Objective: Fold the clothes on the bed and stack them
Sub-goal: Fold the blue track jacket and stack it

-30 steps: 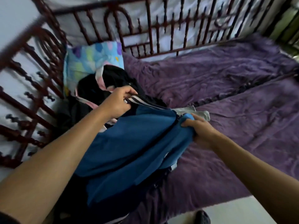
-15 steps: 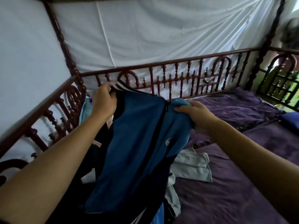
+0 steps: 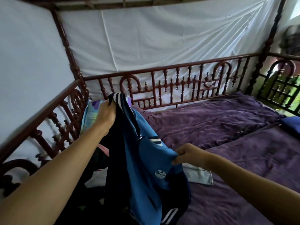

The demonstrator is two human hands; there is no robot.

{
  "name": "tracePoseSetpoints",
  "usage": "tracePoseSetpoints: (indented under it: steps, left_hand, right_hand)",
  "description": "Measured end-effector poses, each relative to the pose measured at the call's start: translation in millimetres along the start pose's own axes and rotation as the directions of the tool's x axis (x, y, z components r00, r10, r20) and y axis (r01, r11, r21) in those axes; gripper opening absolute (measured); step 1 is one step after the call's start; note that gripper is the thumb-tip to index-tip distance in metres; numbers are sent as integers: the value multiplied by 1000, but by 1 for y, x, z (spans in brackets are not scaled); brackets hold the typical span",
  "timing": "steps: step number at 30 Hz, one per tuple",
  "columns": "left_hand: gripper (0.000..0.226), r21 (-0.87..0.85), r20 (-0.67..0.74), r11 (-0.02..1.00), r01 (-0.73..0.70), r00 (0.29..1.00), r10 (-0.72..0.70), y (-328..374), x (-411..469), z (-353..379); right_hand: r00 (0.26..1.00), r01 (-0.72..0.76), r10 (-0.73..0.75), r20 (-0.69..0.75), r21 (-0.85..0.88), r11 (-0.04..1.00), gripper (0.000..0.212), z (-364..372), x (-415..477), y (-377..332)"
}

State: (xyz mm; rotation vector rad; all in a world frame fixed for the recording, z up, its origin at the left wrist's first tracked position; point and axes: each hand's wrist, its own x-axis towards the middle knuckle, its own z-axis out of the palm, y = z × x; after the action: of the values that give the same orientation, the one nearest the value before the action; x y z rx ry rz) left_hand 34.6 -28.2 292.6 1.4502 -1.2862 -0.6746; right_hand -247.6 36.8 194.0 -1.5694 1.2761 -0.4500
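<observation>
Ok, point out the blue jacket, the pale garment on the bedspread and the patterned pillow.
blue jacket (image 3: pixel 146 159): head view, light blue front panel above the round logo.
pale garment (image 3: pixel 199 175): head view, its flat middle.
patterned pillow (image 3: pixel 90 115): head view, its visible upper part.

left hand (image 3: pixel 106 114) raised far left, gripping the jacket (image 3: pixel 146 161); right hand (image 3: pixel 189 155) lower, nearer, pinching it.

The blue jacket (image 3: pixel 146 161) is showing as smooth, faintly sheeny cloth, the purple bedspread (image 3: pixel 227 127) is looking plush, fuzzy and matt, the turned wooden bed rail (image 3: pixel 162 67) is gleaming with glossy red-brown varnish, and the white sheet (image 3: pixel 146 38) is hanging as thin, creased matt cloth.
</observation>
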Motion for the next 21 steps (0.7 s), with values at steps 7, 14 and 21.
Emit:
tracePoseSetpoints:
  steps: [7, 14, 21]
  left_hand:
    - [38, -277, 82, 917, 287, 958, -275, -6, -11, 12]
    - [41, -241, 134, 921, 306, 950, -281, -26, -14, 20]
    - [58, -47, 19, 954, 297, 955, -296, -31, -32, 43]
  right_hand:
    - [966, -121, -18, 256, 516, 848, 57, 53, -11, 3]
    - [984, -11, 31, -177, 112, 994, 21, 34, -16, 5]
    - [867, 93, -114, -486, -68, 993, 17, -55, -46, -22]
